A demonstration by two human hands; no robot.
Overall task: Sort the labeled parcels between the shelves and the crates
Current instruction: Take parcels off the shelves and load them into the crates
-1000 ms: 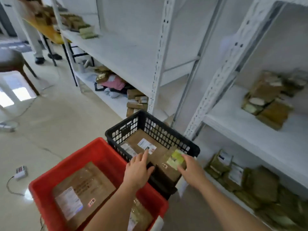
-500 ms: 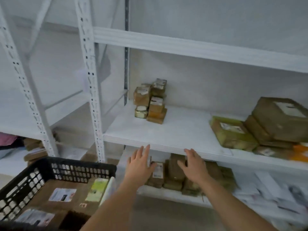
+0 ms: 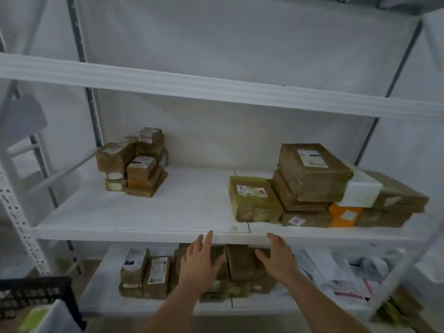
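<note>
Both hands are reaching out empty, fingers straight and spread wide, palms facing the rack. Left hand (image 3: pixel 200 261) and right hand (image 3: pixel 276 259) are hovering side by side just below the front lip of the middle shelf (image 3: pixel 144 212), in front of the lower shelf (image 3: pixel 101 294); can't tell if either is touching anything.

Directly behind the hands: a cluster of brown taped parcels (image 3: pixel 239 260) is standing on the lower shelf, partly blocked by both hands, count unclear. Left of that, two upright brown parcels (image 3: pixel 144 272) with white labels are leaning together. Right of the hands, a loose heap of white and grey poly mailers (image 3: pixel 336 272) is lying blurred.

Middle shelf, white flat board, is carrying two groups well apart. Left rear: small-box stack (image 3: pixel 134 162), roughly seven or eight boxy brown parcels, glossy tape, white labels. Right: a greenish flat parcel (image 3: pixel 252 198) is sitting alone in front, touching a bigger pile (image 3: pixel 312 179) – about five or six larger brown boxes, plus one white package (image 3: pixel 362 191) and one orange parcel (image 3: pixel 343 215) wedged at the bottom.

Upper shelf edge (image 3: pixel 216 85) is running across, contents not in view. Perforated white upright (image 3: pixel 16 217) is standing at left. Black lattice crate (image 3: pixel 36 296) is poking in bottom left, holding something white and yellow-green, blurred.
</note>
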